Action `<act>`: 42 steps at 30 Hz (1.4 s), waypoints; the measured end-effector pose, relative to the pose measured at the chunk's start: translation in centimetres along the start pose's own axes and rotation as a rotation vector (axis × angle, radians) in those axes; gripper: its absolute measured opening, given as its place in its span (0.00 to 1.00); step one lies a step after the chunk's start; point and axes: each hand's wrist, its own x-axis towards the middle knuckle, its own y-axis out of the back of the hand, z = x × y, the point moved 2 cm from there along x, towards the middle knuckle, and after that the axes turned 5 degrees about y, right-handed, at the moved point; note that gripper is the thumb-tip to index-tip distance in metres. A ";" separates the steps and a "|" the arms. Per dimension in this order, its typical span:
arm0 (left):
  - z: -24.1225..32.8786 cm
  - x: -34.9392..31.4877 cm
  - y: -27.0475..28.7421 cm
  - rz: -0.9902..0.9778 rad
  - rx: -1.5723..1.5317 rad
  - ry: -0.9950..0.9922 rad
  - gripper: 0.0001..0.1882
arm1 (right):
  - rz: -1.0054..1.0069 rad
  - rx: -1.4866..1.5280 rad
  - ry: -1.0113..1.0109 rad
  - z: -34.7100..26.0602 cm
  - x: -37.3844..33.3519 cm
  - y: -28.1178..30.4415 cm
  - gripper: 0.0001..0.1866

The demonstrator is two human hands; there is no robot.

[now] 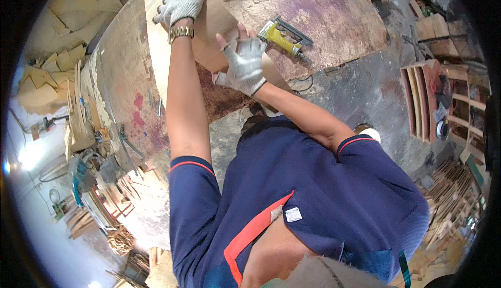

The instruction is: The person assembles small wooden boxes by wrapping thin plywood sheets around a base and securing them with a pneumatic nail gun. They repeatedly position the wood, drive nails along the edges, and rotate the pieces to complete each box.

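Two wooden boards stand together at an angle on the worktable: a pale narrow board (157, 53) on the left and a wider brown board (214, 21) on the right. My left hand (180, 7), in a grey-white knit glove, is bent over their far end, thumb to the right and fingers to the left. A gold-coloured watch (181, 31) circles that wrist. My right hand (244, 66) wears a similar glove with some fingertips bare. Its fingers are spread above the brown board's near part; whether they touch it I cannot tell. Just right of it lies a yellow nail gun (282, 36).
The stained worktable (339, 21) has its near edge in front of me. A wooden rack (421, 100) stands on the floor at right. Stacked wood strips (451, 194) lie lower right. Thin sheet offcuts (78, 6) pile up far left, and a teal power saw (78, 178) is lower left.
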 end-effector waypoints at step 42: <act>-1.5 8.8 -4.6 -0.264 -0.001 -0.107 0.56 | -0.113 0.034 0.052 -1.9 3.3 0.9 0.59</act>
